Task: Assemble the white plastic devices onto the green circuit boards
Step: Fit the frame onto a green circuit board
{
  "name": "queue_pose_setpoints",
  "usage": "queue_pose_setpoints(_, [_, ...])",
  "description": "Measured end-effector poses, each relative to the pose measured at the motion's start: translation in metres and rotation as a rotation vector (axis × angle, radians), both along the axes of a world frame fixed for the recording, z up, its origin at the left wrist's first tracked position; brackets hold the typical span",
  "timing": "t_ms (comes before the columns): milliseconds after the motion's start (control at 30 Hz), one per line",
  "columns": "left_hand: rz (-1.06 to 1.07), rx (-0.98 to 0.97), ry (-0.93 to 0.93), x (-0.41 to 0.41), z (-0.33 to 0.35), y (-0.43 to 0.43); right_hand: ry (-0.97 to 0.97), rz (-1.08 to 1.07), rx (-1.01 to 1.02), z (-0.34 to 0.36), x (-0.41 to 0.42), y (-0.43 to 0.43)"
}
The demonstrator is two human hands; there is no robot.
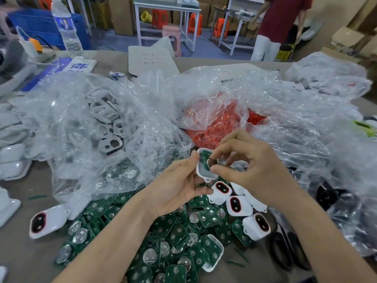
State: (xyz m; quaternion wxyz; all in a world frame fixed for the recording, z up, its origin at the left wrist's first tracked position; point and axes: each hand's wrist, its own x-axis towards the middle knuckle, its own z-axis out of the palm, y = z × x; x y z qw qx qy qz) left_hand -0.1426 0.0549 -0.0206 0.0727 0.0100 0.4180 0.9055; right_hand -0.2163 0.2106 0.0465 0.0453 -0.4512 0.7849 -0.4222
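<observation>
My left hand (pixel 179 186) grips a white plastic shell (pixel 203 170) from its left side, held above the table. A green circuit board (pixel 206 155) sits inside the shell. My right hand (pixel 246 164) pinches the board at the shell's middle with thumb and forefinger. Below lies a heap of loose green circuit boards (pixel 175 237). Several finished white devices with dark oval windows (pixel 237 205) lie beside the heap at the right, and one more white device (pixel 48 221) lies at the left.
Crumpled clear plastic bags (pixel 114 123) cover the table's middle, one holding grey-white frames (pixel 106 127), another red parts (pixel 220 127). Black rings (pixel 285 252) lie at the lower right. A water bottle (pixel 67 29) stands at the back left. A person (pixel 279 25) stands beyond the table.
</observation>
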Motion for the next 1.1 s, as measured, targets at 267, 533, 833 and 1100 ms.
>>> queue_pose_setpoints(267, [-0.034,-0.004,-0.006,0.001,0.004,0.002,0.215,-0.073,-0.063,-0.001,0.005,0.005])
queue_pose_setpoints(533, [-0.078,0.0,0.01,0.0,0.003,0.004,0.415,-0.107,0.036,-0.011,0.011,0.002])
queue_pose_setpoints(833, [-0.078,0.029,0.007,0.0,0.002,0.003,0.429,-0.109,0.076,-0.014,0.01,0.0])
queue_pose_setpoints(1100, [-0.058,0.014,0.009,-0.002,0.001,0.003,0.317,-0.114,0.026,-0.017,0.008,0.002])
